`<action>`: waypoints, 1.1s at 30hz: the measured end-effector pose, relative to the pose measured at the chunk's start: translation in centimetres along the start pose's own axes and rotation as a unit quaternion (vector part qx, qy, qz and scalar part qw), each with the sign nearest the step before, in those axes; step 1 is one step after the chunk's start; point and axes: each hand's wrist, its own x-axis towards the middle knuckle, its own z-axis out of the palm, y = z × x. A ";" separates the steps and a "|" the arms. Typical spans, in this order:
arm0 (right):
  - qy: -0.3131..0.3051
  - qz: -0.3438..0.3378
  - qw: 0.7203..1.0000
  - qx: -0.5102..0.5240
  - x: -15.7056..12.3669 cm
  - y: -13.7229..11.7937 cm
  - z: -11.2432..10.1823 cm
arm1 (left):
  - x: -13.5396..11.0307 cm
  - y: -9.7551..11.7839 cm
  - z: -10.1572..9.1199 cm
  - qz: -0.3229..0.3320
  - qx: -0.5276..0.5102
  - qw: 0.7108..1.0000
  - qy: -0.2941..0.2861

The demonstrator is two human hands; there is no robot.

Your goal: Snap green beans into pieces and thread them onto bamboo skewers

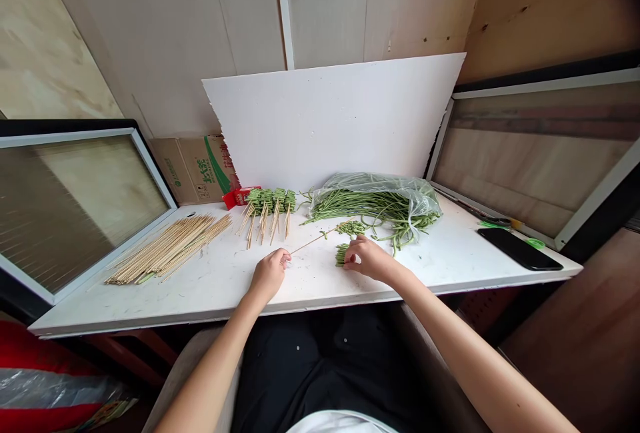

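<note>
My left hand [269,274] is closed in a pinch around one end of a thin bamboo skewer [313,241], which slants up to the right over the table. A small green bit lies along the skewer; I cannot tell if it is threaded on. My right hand [370,260] has its fingers curled and pinched at the edge of a neat row of cut green bean pieces [341,254]. What sits between its fingertips is hidden. Just behind is a loose pile of cut bean pieces [351,227]. Finished bean skewers [273,203] stand grouped at the back, left of centre.
Loose bamboo skewers [167,246] cover the table's left part. A clear plastic bag [375,183] of long green beans [350,205] lies at the back. A black phone [520,248] rests at the right edge. A white board [330,126] and cardboard box [193,166] stand behind.
</note>
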 end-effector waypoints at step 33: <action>0.194 0.180 0.916 0.301 0.1 3.9 -2.0 | 0.0 0.1 0.1 0.003 -0.012 1.000 0.009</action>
